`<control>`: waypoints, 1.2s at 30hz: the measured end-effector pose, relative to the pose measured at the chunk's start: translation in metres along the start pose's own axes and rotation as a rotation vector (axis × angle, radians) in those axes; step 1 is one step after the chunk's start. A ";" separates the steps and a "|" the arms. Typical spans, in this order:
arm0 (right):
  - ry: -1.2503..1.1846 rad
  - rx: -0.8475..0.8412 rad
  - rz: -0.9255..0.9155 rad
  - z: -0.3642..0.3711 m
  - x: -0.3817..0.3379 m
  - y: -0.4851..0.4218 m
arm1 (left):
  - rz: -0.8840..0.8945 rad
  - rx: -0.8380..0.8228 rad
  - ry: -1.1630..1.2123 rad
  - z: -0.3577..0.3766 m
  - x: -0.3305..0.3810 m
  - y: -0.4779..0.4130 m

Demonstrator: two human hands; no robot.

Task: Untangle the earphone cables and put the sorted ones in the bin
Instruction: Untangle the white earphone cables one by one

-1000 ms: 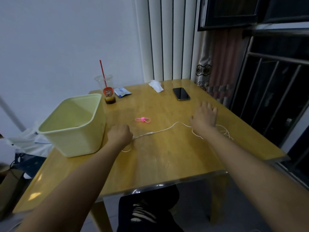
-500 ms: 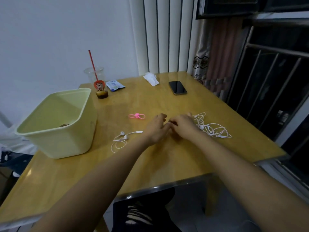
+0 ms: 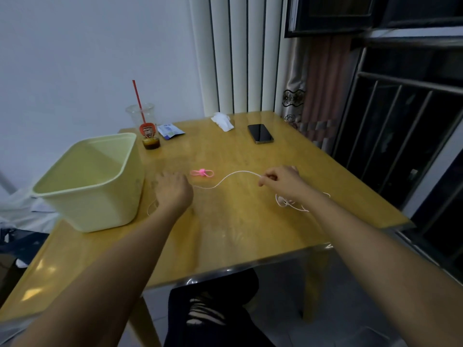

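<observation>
Item: thin white earphone cable, one stretch drawn out in a slack arc just above the yellow wooden bench.
Hands, well apart: my right hand pinches the cable between thumb and forefinger. My left hand lies knuckles-up over the other end; gripping or only pressing, I cannot tell.
Remainder: a loose snarl by my right wrist.
Pale green plastic bin, beside the left hand: no cable visible inside.
Status, by my reckoning: untangling partway, binning not begun.
</observation>
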State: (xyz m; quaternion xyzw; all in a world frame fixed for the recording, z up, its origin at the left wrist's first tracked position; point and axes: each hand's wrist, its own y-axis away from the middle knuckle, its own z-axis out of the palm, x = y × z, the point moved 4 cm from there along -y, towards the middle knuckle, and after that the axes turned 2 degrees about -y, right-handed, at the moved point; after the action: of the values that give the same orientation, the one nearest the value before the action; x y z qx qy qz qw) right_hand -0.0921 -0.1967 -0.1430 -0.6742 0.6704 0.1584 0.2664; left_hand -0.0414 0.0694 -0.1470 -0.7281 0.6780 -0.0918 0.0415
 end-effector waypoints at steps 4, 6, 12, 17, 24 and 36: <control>0.030 -0.117 -0.098 0.010 -0.029 0.004 | 0.460 0.244 0.230 -0.025 0.051 0.026; 0.062 -0.148 -0.137 0.017 -0.040 0.005 | 0.637 0.043 0.398 -0.027 0.080 0.044; -0.100 -0.112 -0.059 0.010 -0.024 0.007 | 0.400 -0.058 0.261 -0.010 0.073 0.038; -0.240 0.165 0.028 -0.007 0.009 0.014 | -0.009 0.031 0.380 -0.020 0.021 0.011; -0.156 -0.046 -0.057 0.002 -0.018 0.014 | 0.148 -0.007 0.072 -0.018 0.047 0.032; -0.217 -0.066 -0.069 0.006 -0.021 0.022 | 0.514 -0.135 0.366 -0.013 0.103 0.052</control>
State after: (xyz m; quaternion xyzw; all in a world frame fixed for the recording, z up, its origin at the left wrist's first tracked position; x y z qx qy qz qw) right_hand -0.1138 -0.1749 -0.1393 -0.6841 0.6084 0.2432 0.3205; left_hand -0.0881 -0.0358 -0.1359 -0.5056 0.8405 -0.1624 -0.1079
